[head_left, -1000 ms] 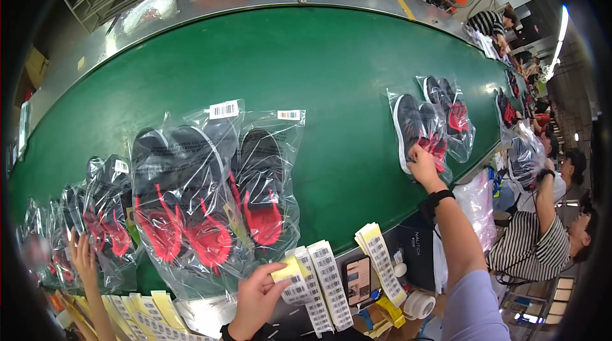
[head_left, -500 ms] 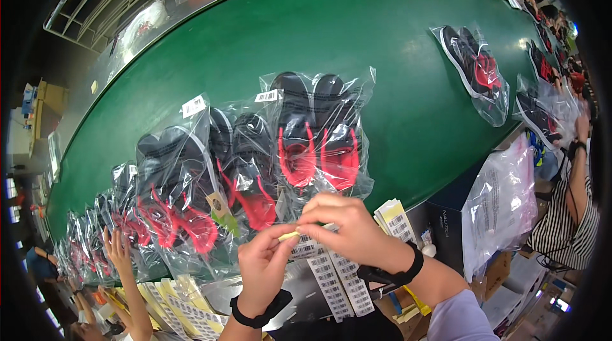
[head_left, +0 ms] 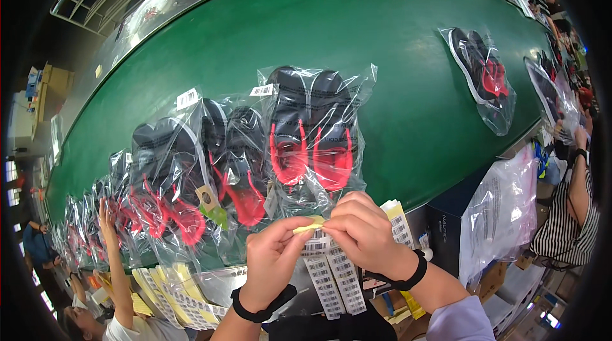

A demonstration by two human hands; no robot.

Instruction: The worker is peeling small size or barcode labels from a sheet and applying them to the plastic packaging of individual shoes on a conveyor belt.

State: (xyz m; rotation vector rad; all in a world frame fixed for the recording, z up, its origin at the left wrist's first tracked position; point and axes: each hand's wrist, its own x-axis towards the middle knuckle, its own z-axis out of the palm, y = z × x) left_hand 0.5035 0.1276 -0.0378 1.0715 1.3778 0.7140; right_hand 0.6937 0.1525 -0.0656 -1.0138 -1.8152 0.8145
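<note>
My left hand (head_left: 273,261) pinches a folded yellow backing piece (head_left: 307,225) of a barcode label sheet between thumb and fingertips. Close against it, my right hand (head_left: 364,234) has its fingertips pressed together at the sheet's edge; whether a single label is between them is hidden. White barcode label strips (head_left: 326,283) hang below both hands. Just beyond lies a clear bag (head_left: 360,95) around a pair of black shoes (head_left: 292,95) with red linings. To its left, another bagged pair (head_left: 245,140) carries a white barcode sticker (head_left: 261,90) near its top.
More bagged shoes (head_left: 169,150) line the green table (head_left: 395,29) leftward; another pair (head_left: 475,67) lies far right. Label sheets (head_left: 172,290) rest at the near edge. A dark box (head_left: 443,229) and plastic bags (head_left: 500,207) stand right. Co-workers' arms (head_left: 115,264) reach in at both sides.
My fingertips have shifted slightly right, and more of the yellow backing shows between them. The far-right bagged pair appears further right, and a co-worker's raised hand at left has moved.
</note>
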